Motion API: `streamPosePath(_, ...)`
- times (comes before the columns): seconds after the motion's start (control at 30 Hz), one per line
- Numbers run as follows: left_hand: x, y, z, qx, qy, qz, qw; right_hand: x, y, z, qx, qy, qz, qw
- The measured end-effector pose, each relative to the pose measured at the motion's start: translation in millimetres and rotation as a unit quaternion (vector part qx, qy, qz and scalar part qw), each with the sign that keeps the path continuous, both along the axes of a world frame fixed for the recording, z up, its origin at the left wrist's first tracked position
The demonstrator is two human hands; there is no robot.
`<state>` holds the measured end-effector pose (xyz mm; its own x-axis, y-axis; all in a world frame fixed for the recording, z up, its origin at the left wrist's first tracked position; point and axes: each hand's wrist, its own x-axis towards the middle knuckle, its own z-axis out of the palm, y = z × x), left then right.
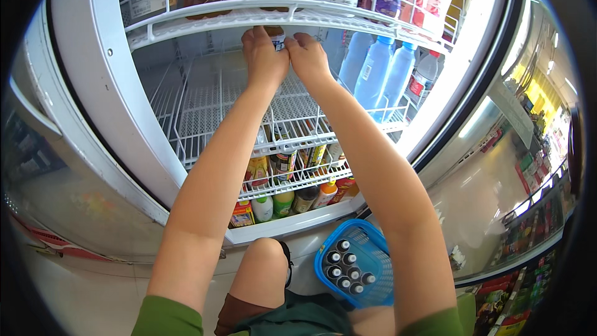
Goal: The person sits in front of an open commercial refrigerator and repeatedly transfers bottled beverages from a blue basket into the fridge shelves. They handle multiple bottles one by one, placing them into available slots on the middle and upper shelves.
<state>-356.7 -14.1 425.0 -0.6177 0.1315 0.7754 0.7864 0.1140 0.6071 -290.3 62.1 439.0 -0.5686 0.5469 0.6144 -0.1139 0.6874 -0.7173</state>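
Both arms reach into an upright drinks fridge, over a white wire shelf (205,98) and under the one above. My left hand (266,58) and my right hand (308,56) are close together towards the back, with a dark bottle (276,36) between them, its upper part cut off by the shelf above. The left fingers curl around its left side. My right fingers are bent at its right side; whether they grip it cannot be told. Blue-tinted water bottles (375,72) stand to the right on this shelf. Below, a blue plastic basket (322,273) on the floor holds several dark bottles with white caps (350,258).
The upper wire shelf (210,9) carries large bottles behind its rail. Lower shelves hold cans and bottles (283,203). The fridge frame (135,116) bounds the left side, and an open glass door (485,149) stands at the right. My bent knee (266,254) is beside the basket.
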Motion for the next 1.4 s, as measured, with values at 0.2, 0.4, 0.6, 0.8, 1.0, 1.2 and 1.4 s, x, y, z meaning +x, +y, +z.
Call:
streamPosePath(0.2,-56,21,16,-0.109,-0.142,0.019,0.984,-34,6,2,-0.178,-0.061,0.118,0.975)
streamPosePath(0.4,-36,18,4,-0.134,-0.061,0.011,0.989,-11,11,-7,-0.167,-0.031,0.149,0.974)
streamPosePath(0.6,26,-25,-15,-0.050,0.131,-0.050,0.989,54,-27,-9,0.001,-0.040,0.059,0.997)
streamPosePath(0.8,147,-75,12,0.013,0.313,-0.106,0.944,195,-71,-10,0.098,0.151,0.094,0.979)
streamPosePath(1.0,239,-79,-19,-0.015,0.288,-0.251,0.924,311,-76,-29,0.133,0.098,0.011,0.986)
streamPosePath(1.2,298,-38,-118,-0.125,0.127,-0.390,0.903,381,-52,-88,0.068,-0.124,-0.093,0.986)
streamPosePath(1.4,343,25,-247,-0.171,0.003,-0.467,0.868,414,3,-215,0.025,-0.280,-0.188,0.941)
